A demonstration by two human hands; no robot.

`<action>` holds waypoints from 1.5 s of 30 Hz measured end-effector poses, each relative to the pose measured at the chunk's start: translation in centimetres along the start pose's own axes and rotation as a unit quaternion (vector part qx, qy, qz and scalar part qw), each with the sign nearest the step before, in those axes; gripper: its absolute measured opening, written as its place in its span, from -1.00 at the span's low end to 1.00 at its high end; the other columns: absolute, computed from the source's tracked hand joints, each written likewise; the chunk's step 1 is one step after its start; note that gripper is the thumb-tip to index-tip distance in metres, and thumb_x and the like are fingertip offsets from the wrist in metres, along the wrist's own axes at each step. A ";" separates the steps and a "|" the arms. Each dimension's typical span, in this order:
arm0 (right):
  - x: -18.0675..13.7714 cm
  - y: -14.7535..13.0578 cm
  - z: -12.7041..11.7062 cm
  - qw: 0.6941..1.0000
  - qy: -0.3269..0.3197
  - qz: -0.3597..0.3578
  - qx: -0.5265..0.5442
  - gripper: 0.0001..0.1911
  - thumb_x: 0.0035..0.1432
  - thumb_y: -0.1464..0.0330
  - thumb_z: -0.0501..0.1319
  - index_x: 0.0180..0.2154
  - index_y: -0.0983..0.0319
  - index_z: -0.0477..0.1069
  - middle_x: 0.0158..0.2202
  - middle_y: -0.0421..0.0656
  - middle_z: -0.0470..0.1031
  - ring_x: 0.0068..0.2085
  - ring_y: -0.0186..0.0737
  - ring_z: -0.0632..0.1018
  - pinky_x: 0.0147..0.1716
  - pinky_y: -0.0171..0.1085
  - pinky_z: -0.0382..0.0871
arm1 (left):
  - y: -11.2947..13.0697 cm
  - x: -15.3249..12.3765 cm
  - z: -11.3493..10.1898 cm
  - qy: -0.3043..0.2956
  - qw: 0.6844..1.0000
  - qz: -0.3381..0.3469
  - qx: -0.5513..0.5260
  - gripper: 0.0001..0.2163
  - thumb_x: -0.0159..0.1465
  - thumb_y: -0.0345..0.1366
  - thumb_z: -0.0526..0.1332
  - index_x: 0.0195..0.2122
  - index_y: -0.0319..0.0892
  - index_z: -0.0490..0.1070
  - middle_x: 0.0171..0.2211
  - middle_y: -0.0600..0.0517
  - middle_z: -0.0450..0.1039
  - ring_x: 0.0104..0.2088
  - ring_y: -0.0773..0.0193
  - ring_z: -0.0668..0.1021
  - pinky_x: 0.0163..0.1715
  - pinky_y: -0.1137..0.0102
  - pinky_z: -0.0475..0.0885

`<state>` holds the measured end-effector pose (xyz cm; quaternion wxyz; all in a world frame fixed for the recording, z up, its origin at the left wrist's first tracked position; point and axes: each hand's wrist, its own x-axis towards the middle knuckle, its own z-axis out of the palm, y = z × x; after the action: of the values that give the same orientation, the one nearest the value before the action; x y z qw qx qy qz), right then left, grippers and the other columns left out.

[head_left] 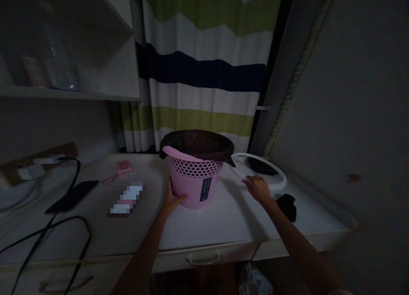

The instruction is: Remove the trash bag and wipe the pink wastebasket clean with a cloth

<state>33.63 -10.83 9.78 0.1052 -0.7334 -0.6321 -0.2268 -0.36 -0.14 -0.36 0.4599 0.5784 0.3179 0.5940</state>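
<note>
A pink trash bin (191,188) with a band of holes below its top stands upright on the desk. A dark bin liner (204,142) lines it and folds out over much of the rim, leaving a pink strip of the rim bare at the front left. My left hand (172,197) is curved around the bin's lower left side, thumb on the front. To the right, a white ring (279,171) lies on the desk beside the bin. My right hand (258,188) has its bent fingers on the ring's near side; the fingertips are partly hidden.
On the white desk (217,229) lie a black phone (73,196), a blurred-out bright object (128,199), a pink strapped gadget (123,167) and a crumpled black item (286,206). A dark flat object (260,165) lies within the ring. Cables (83,227) cross the left side.
</note>
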 end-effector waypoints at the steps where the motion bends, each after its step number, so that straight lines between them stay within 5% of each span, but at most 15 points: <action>1: -0.2 -0.4 0.7 1.000 -0.010 0.000 0.005 -0.60 0.21 0.18 -0.10 -0.15 0.26 0.38 -0.23 -0.02 0.47 -0.19 -0.18 0.45 -0.15 -0.26 0.15 | 0.0 0.0 0.0 -0.001 1.000 0.002 0.003 0.03 -0.18 -0.30 0.38 0.21 0.00 -0.32 0.25 -0.11 -0.20 0.20 0.06 0.07 0.12 0.16 0.09; 8: -1.9 -2.9 4.0 0.999 -0.031 0.025 0.032 -0.57 0.22 0.18 -0.15 -0.13 0.26 0.37 -0.24 -0.01 0.45 -0.20 -0.17 0.43 -0.17 -0.25 0.12 | 0.0 0.2 -0.1 0.000 1.000 0.004 0.007 0.04 -0.19 -0.32 0.38 0.21 0.01 -0.33 0.25 -0.11 -0.19 0.20 0.05 0.06 0.13 0.14 0.08; 19: -3.6 -5.8 5.8 0.997 -0.051 0.029 0.057 -0.60 0.23 0.22 -0.13 -0.16 0.26 0.37 -0.28 -0.04 0.48 -0.19 -0.20 0.42 -0.17 -0.24 0.08 | 0.6 0.0 0.1 -0.005 1.000 0.012 0.007 0.03 -0.18 -0.32 0.38 0.21 0.00 -0.32 0.25 -0.11 -0.22 0.20 0.06 0.06 0.13 0.17 0.10; 45: -4.5 -6.4 6.1 0.993 -0.074 0.014 0.093 -0.60 0.19 0.29 -0.10 0.03 0.22 0.23 -0.10 -0.08 0.43 -0.10 -0.15 0.36 -0.16 -0.22 0.14 | 0.8 -0.5 0.4 0.000 1.000 0.027 -0.002 0.04 -0.20 -0.32 0.39 0.22 -0.03 -0.30 0.25 -0.13 -0.21 0.21 0.07 0.03 0.14 0.16 0.04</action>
<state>28.11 -10.96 1.53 0.1289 -0.7441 -0.6461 -0.1107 -0.19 -0.94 0.18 0.4448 0.5861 0.3012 0.6066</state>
